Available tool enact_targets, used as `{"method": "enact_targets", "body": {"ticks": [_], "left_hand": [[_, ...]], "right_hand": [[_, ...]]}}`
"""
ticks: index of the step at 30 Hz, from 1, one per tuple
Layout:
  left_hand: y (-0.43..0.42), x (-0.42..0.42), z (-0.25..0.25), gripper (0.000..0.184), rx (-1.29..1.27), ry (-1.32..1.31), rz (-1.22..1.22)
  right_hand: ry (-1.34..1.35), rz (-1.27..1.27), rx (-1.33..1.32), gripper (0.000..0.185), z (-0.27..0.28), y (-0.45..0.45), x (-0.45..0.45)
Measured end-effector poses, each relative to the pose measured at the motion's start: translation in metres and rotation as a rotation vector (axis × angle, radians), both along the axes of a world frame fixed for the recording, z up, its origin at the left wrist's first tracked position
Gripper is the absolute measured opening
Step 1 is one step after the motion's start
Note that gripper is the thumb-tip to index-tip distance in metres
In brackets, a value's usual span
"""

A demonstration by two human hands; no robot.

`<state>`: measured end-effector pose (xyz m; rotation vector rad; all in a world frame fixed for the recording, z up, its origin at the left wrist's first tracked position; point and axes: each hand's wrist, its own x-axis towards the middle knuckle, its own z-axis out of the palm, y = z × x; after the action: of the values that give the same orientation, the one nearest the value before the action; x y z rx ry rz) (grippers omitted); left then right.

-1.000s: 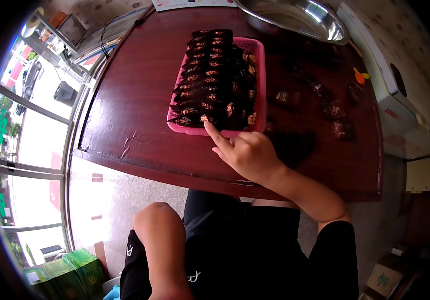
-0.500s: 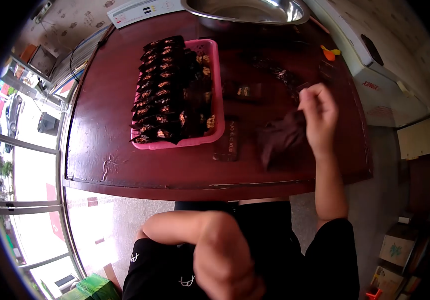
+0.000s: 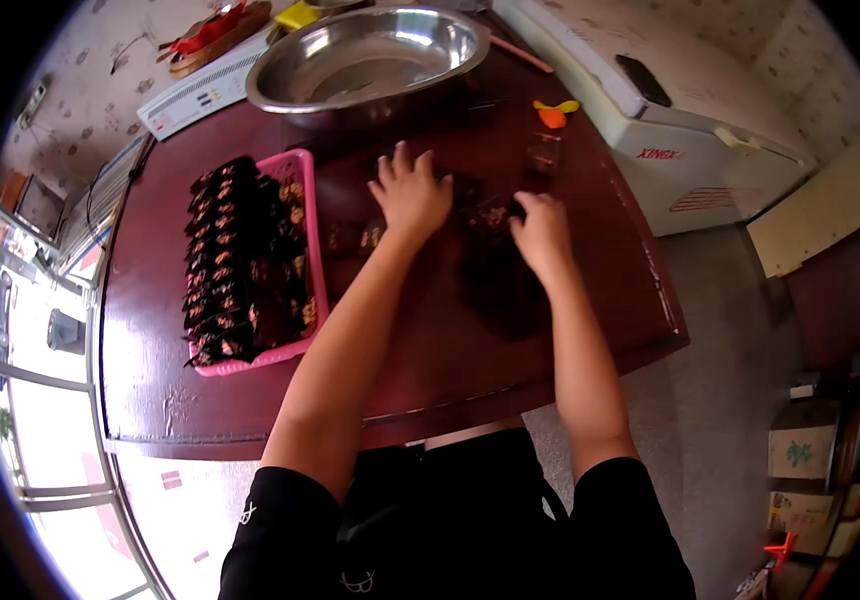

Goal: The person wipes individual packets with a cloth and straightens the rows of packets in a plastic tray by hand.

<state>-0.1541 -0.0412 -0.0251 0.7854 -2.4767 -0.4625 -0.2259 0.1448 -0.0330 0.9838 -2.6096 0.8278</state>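
On the dark red table, my left hand point(image 3: 415, 200) reaches forward with its fingers spread, holding nothing. Close to its wrist lies a dark wrapped packet point(image 3: 371, 238). My right hand point(image 3: 545, 235) is a little to the right, its fingers slightly curled and apart, beside dark shiny packets point(image 3: 490, 215). Whether the fingertips touch them cannot be made out. Left of both hands stands a pink basket point(image 3: 318, 265) with rows of black wrapped packets point(image 3: 225, 255) and some packets with clear, nut-coloured parts. A dark, crumpled shape point(image 3: 500, 290) lies between my forearms, too dim to make out.
A large steel basin point(image 3: 370, 70) stands at the back of the table. Near the right edge are a small orange and yellow object point(image 3: 553, 115) and another packet point(image 3: 544, 152). A white freezer point(image 3: 690, 160) with a phone point(image 3: 643, 80) on top stands beyond that edge.
My left hand has moved from near my chest out over the table and opened. The right hand has come down toward the dark packets. The view has shifted.
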Motion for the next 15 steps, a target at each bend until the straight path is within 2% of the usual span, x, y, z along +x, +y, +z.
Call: {"method": "enact_targets", "body": {"ticks": [2, 5, 6, 9, 12, 13, 15], "left_hand": [[-0.02, -0.013, -0.024, 0.065, 0.057, -0.109, 0.014], [-0.004, -0.003, -0.017, 0.068, 0.073, -0.213, -0.064], [0.004, 0.003, -0.01, 0.069, 0.06, -0.284, -0.095], [0.031, 0.024, -0.001, 0.068, -0.112, -0.403, -0.045], [0.045, 0.049, 0.007, 0.066, -0.148, -0.433, -0.109], [0.05, 0.057, 0.011, 0.066, -0.151, -0.437, -0.108], [0.059, 0.074, 0.019, 0.063, -0.062, -0.399, -0.238]], "right_hand": [[-0.086, 0.139, -0.112, 0.031, -0.002, -0.005, 0.004], [-0.331, 0.375, -0.389, 0.024, 0.004, -0.017, 0.011], [-0.232, 0.293, -0.44, 0.021, 0.009, -0.016, 0.008], [0.149, -0.056, -0.328, 0.022, -0.003, -0.001, -0.02], [0.04, -0.243, -0.058, 0.023, -0.019, -0.001, -0.034], [0.036, -0.242, -0.06, 0.023, -0.018, 0.0, -0.035], [0.023, -0.236, 0.102, 0.027, -0.011, 0.0, -0.041]]}}
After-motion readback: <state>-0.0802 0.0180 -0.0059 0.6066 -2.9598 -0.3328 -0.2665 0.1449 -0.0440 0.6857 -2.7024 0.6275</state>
